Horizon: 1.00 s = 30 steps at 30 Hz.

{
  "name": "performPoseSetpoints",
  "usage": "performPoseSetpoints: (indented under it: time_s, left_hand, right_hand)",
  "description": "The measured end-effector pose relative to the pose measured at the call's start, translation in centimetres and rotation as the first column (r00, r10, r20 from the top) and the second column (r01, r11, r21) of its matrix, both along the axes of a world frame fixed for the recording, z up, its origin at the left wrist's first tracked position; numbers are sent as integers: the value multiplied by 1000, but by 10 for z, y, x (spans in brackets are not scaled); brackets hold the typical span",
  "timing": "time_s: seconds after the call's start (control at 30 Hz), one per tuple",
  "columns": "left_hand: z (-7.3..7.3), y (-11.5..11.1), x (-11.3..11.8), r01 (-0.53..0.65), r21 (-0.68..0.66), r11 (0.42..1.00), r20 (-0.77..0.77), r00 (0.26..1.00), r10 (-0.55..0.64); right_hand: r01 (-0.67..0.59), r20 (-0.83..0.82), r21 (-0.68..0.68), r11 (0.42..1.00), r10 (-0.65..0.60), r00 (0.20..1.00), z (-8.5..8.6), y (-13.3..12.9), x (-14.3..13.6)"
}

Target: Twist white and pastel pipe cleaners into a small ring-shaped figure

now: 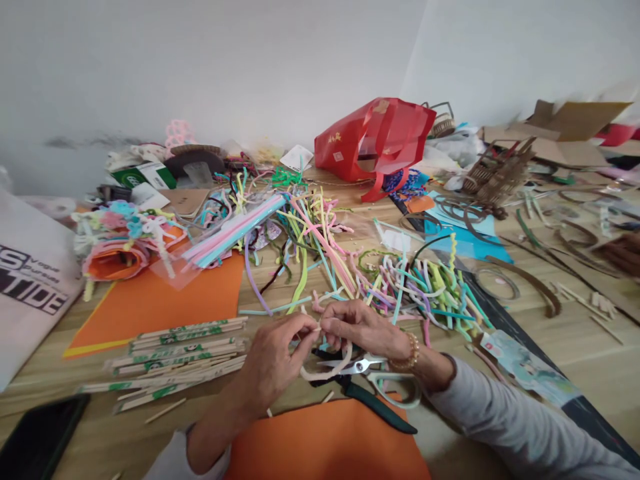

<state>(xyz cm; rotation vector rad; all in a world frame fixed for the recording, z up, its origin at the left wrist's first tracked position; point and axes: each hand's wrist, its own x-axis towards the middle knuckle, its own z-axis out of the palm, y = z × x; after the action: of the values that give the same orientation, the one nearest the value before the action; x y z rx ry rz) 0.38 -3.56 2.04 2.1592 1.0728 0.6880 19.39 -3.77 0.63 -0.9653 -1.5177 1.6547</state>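
Cream pipe cleaner (pixel 327 378) is above the counter (pixel 605 373), pinched between fingertips of left hand (pixel 273 353) and right hand (pixel 363 327), curving below them. White-handled scissors (pixel 361 365) just under right hand. Orange sheet (pixel 325 440) nearer the person; wrapped sticks (pixel 185 348) left.

Two hands meet over a messy table (pixel 595 373); the left hand (pixel 280 350) and the right hand (pixel 363 327) pinch a fuzzy cream stem (pixel 327 378) – it hangs down in a loop; white-handled scissors (pixel 361 366) lie just below the right hand; wrapped sticks (pixel 185 348) lie on the left; lots of bright fuzzy stems (pixel 425 287) are piled behind – and a red bag (pixel 345 143) is at the back.
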Motion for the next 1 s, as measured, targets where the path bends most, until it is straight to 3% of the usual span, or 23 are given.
performPoseSetpoints:
  time_s: [0.1, 0.2, 0.37, 0.5, 0.67, 0.8, 0.9, 1.0]
  left_hand:
    - [2, -1, 1, -4, -60, 998, 0, 1000, 4]
    - [5, 1, 0, 11, -206, 978, 53, 999, 0]
    - [5, 5, -4, 162, -514, 842, 238, 970, -41]
    - [7, 12, -6, 228, -603, 764, 355, 935, 1]
    - [15, 25, -9, 231, -668, 707, 508, 836, 207]
    - [12, 33, -14, 304, -748, 590, 629, 608, 484]
    - [8, 36, -16, 325, -766, 554, 632, 537, 559]
    - [6, 36, -16, 337, -773, 537, 629, 517, 581]
  right_hand:
    - [2, -7, -9, 1000, -2, 1000, -2, 0, 1]
    - [-14, 5, 10, 1000, 14, 1000, -2, -1, 2]
    - [-81, 111, 153, 985, 65, 992, 6, -3, 4]
    - [-88, 146, 240, 967, 54, 988, 18, 2, 1]
    - [-63, -4, 116, 991, 64, 998, 28, 19, -8]
    - [-68, -184, 20, 998, 70, 980, 24, 28, -15]
    - [-37, -350, -144, 989, -16, 936, 16, 30, -23]
    - [-25, -489, -217, 976, -87, 868, 8, 29, -30]
